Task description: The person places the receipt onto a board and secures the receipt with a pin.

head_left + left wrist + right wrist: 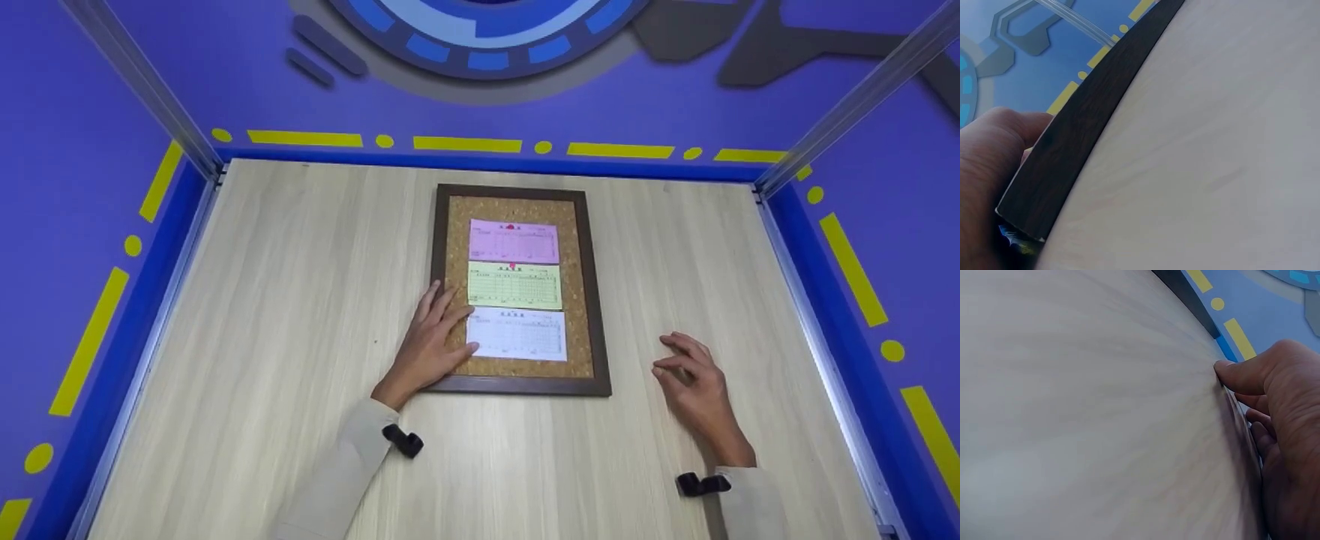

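A corkboard in a dark brown frame lies on the table. Three printed slips run down it: a pink slip, a yellow-green slip and a white slip. Red pushpins show at the tops of the pink and green slips; none shows on the white one. My left hand rests spread over the board's lower left, its thumb and a fingertip at the white slip's left edge. To the right of the board, my right hand is low over the table, thumb and forefinger close together. Anything between those fingertips is too small to see.
The pale wooden table extends around the board. Blue-purple panels with yellow dashes enclose its back and sides, with metal posts at the far corners. Each sleeve cuff carries a black wrist mount.
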Tool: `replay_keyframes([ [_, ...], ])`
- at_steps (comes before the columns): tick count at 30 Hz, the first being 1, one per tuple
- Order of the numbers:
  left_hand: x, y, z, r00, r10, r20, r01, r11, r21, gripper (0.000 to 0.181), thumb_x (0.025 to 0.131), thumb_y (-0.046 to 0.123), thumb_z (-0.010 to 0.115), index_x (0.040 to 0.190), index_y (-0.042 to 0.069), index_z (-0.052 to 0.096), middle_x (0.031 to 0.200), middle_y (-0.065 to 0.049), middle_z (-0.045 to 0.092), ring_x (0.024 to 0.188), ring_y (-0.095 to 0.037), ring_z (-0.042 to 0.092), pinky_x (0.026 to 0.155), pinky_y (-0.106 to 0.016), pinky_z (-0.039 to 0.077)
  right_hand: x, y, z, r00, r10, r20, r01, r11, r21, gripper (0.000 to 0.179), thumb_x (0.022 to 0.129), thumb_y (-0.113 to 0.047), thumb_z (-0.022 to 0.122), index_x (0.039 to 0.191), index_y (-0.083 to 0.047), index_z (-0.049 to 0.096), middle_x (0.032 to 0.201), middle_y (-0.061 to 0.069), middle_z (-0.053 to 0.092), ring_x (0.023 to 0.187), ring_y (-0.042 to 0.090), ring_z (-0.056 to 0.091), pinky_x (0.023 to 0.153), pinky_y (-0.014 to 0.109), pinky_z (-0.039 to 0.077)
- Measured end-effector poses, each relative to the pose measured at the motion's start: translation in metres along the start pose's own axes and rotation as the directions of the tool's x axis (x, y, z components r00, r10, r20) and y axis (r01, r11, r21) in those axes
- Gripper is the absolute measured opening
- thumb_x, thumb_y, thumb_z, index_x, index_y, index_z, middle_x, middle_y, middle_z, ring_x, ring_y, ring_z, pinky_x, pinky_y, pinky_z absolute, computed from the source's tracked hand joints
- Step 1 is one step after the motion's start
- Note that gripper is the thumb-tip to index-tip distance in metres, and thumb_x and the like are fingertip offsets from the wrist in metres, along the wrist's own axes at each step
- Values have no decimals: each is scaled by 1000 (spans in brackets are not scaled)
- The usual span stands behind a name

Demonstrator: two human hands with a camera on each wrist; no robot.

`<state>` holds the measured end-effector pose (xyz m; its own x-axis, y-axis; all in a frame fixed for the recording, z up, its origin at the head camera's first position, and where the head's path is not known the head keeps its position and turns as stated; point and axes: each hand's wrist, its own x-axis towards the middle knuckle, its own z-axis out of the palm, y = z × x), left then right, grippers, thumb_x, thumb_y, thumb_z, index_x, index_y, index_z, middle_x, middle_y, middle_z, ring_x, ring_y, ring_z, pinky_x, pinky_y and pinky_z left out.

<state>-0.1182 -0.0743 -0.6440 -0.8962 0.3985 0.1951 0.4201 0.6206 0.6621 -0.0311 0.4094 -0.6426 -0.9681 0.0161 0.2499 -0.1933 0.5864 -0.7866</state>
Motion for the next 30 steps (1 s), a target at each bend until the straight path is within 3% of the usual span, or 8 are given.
replay_keyframes([
  [4, -2, 0, 1, 1000, -8, 5, 8, 1000, -3, 63, 96, 40, 83, 151, 13, 67, 178, -14, 33, 170, -39, 8, 134, -61, 17, -1, -15, 4, 999, 15, -37, -13, 999, 36, 16, 88, 20, 80, 94, 5, 78, 139, 28, 67, 143, 44, 49, 116, 13, 41],
  [8, -2, 1, 1, 1000, -10, 5, 10, 1000, -8, 62, 96, 39, 84, 150, 13, 67, 178, -15, 34, 170, -39, 8, 133, -61, 17, 2, -34, 5, 994, -54, -91, 62, 994, 87, 17, 84, 27, 78, 92, 12, 76, 119, 36, 72, 131, 46, 57, 112, 17, 46],
  [12, -1, 1, 0, 1000, -6, -3, 6, 1000, -13, 61, 96, 38, 84, 149, 13, 68, 177, -16, 35, 169, -40, 10, 133, -62, 19, 7, -33, 8, 990, -65, -125, 84, 985, 150, 22, 81, 31, 76, 94, 13, 77, 105, 37, 73, 114, 33, 68, 103, 18, 52],
  [16, 1, 0, 0, 1000, -8, -2, 8, 1000, -8, 61, 96, 39, 84, 149, 14, 67, 176, -16, 36, 169, -40, 10, 133, -62, 19, 10, -21, 12, 993, -17, -116, 37, 985, 168, 21, 84, 26, 80, 96, 8, 79, 104, 32, 74, 102, 17, 73, 94, 13, 55],
  [21, 1, 1, -1, 1000, -3, -7, 3, 1000, -7, 61, 96, 39, 84, 150, 14, 67, 176, -16, 37, 169, -39, 10, 132, -62, 20, 16, -20, 16, 996, -20, -90, 33, 988, 149, 18, 87, 23, 79, 97, 9, 78, 99, 29, 75, 96, 11, 74, 92, 12, 55],
  [26, 1, 2, -2, 1000, -7, 1, 7, 1000, -17, 62, 96, 39, 84, 151, 14, 67, 176, -16, 36, 170, -38, 8, 133, -62, 20, 22, -38, 20, 997, 8, -83, 4, 988, 155, 17, 89, 23, 76, 102, 11, 76, 98, 27, 76, 93, 5, 73, 87, 10, 55],
  [30, 0, 0, -1, 1000, -6, -7, 6, 1000, -19, 62, 96, 40, 84, 151, 14, 67, 176, -15, 36, 170, -39, 9, 133, -62, 20, 29, -60, 21, 996, -61, -64, 70, 985, 156, 16, 90, 26, 72, 97, 12, 74, 93, 27, 74, 88, 7, 72, 82, 10, 54],
])
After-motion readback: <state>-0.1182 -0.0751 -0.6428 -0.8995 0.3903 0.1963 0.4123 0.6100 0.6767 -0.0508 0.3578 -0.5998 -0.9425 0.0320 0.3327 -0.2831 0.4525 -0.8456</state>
